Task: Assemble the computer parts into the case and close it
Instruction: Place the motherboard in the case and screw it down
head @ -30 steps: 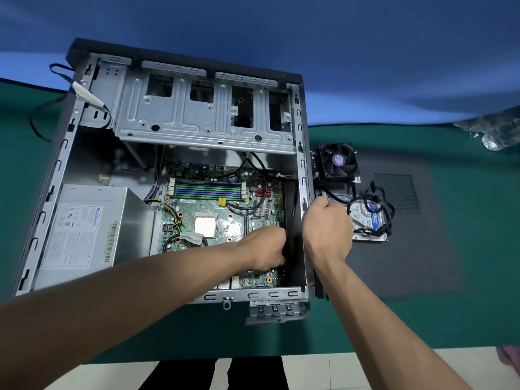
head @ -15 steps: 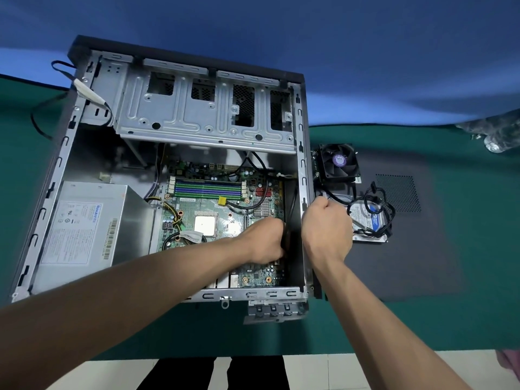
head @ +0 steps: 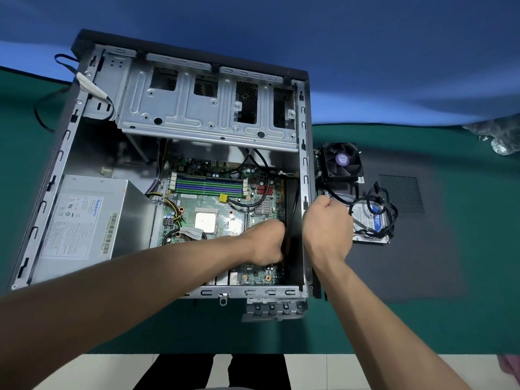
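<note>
Head view: case lying open on the table, motherboard and power supply seated. Left hand curled inside, grasp indiscernible; right hand gripping the case wall. Cooler fan, hard drive and side panel remain outside.

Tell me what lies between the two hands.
In the head view, the grey metal case's right side wall stands between the left hand and right hand.

Work surface: a table covered in dark green cloth.
Mat: a dark grey sheet laid on the cloth at the right, with a perforated patch.
Backdrop: a blue wall behind the table.
Floor: pale tiles seen along the near edge.
Light: even, diffuse.
</note>
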`<state>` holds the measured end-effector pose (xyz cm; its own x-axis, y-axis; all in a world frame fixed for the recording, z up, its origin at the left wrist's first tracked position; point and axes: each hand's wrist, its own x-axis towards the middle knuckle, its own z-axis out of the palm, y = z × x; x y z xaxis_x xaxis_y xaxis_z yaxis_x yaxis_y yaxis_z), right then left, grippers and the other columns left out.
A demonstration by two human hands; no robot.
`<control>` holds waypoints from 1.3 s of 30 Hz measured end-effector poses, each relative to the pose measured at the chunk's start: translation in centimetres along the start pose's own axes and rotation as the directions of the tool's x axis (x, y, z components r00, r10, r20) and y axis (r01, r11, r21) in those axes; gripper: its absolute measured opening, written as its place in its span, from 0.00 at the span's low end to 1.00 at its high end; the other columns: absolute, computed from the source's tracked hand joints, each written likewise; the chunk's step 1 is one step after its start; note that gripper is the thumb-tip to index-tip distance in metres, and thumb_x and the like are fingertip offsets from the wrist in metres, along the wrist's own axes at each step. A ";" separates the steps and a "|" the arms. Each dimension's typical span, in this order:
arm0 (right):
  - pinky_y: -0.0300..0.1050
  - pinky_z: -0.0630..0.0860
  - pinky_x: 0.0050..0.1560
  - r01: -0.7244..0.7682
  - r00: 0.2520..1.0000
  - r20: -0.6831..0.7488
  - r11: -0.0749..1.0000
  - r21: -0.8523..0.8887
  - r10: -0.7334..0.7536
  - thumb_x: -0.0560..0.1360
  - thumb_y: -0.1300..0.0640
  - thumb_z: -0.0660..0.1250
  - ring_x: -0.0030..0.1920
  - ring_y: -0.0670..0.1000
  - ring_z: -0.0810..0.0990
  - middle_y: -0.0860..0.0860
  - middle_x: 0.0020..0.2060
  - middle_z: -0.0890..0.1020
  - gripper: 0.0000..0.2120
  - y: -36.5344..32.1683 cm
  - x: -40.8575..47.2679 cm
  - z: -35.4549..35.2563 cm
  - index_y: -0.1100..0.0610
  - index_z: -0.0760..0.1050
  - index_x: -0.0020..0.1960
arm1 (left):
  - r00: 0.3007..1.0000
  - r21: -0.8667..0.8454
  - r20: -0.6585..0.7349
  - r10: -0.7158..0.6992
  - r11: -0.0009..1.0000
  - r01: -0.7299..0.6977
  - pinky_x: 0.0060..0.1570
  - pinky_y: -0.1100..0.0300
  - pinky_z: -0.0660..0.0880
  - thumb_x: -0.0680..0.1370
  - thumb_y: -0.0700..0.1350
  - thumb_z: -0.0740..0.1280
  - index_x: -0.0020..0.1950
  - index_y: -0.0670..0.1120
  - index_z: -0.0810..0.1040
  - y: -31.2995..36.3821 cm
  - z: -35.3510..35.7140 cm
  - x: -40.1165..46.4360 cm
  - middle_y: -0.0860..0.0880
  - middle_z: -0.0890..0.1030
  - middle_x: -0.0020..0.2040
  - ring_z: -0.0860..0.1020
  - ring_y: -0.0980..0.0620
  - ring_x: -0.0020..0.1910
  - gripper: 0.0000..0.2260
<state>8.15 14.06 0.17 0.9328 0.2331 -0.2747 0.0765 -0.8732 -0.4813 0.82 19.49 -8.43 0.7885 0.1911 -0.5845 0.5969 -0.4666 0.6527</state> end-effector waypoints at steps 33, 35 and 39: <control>0.46 0.65 0.39 0.014 1.000 0.011 0.999 0.036 -0.014 0.79 0.56 0.50 0.38 0.57 0.73 0.53 0.35 0.75 0.18 0.0 -0.1 -0.1 0.52 0.66 0.31 | 0.995 0.285 -0.057 0.077 0.957 -0.058 0.32 0.60 0.67 0.68 0.35 0.65 0.27 0.43 0.68 1.1 -0.2 -0.9 0.50 0.69 0.23 0.72 0.51 0.27 0.11; 0.46 0.66 0.39 0.008 1.000 0.011 0.999 0.033 -0.009 0.79 0.56 0.50 0.38 0.57 0.73 0.52 0.34 0.74 0.18 0.0 -0.1 -0.1 0.52 0.66 0.31 | 0.996 0.280 -0.052 0.071 0.959 -0.054 0.30 0.61 0.67 0.68 0.34 0.64 0.29 0.43 0.69 1.3 -0.2 -0.9 0.49 0.70 0.24 0.71 0.53 0.26 0.10; 0.45 0.63 0.36 0.008 1.000 0.001 1.000 0.020 -0.008 0.79 0.56 0.50 0.34 0.53 0.71 0.51 0.32 0.72 0.17 0.0 -0.1 -0.1 0.54 0.66 0.32 | 0.994 0.330 -0.019 0.108 0.939 -0.096 0.26 0.66 0.64 0.69 0.33 0.64 0.29 0.42 0.69 1.1 0.1 -0.9 0.48 0.69 0.27 0.70 0.53 0.26 0.09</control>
<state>8.06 13.99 0.27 0.9317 0.2408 -0.2721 0.0767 -0.8624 -0.5004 0.76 18.76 -7.28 0.8513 0.1559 -0.5009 0.4359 -0.7415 0.5100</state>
